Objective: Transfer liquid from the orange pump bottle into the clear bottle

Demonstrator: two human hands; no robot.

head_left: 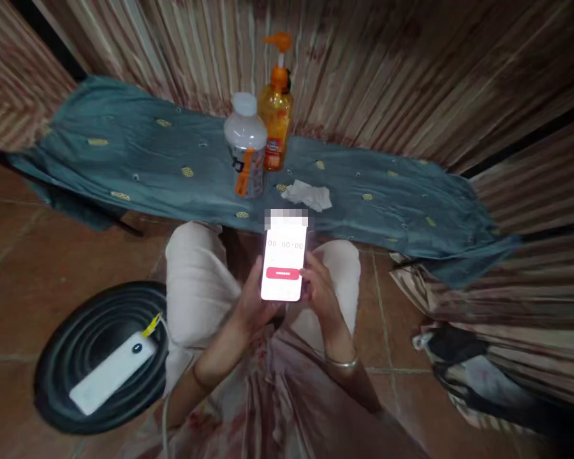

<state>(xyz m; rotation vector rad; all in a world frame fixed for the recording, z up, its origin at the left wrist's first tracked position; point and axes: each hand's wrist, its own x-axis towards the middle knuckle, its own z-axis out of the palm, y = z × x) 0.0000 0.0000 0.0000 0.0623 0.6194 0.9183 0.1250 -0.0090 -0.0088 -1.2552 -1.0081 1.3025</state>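
A phone (283,255) with a bright white screen, a row of zeros and a red button is held upright above my lap. My left hand (252,298) is wrapped round its lower left side. My right hand (318,285) grips the lower right edge, its thumb at the right end of the red button. Beyond the phone, a crumpled white tissue (307,195) lies on the green patterned cloth (172,159). A clear bottle with a white cap (246,143) stands behind it to the left, beside an orange pump bottle (276,121).
On the tiled floor at the left, a white power bank (113,372) with a cable lies on a round black ribbed object (52,382). Dark bags (459,350) sit at the lower right. Striped curtains (387,76) hang behind the cloth-covered table.
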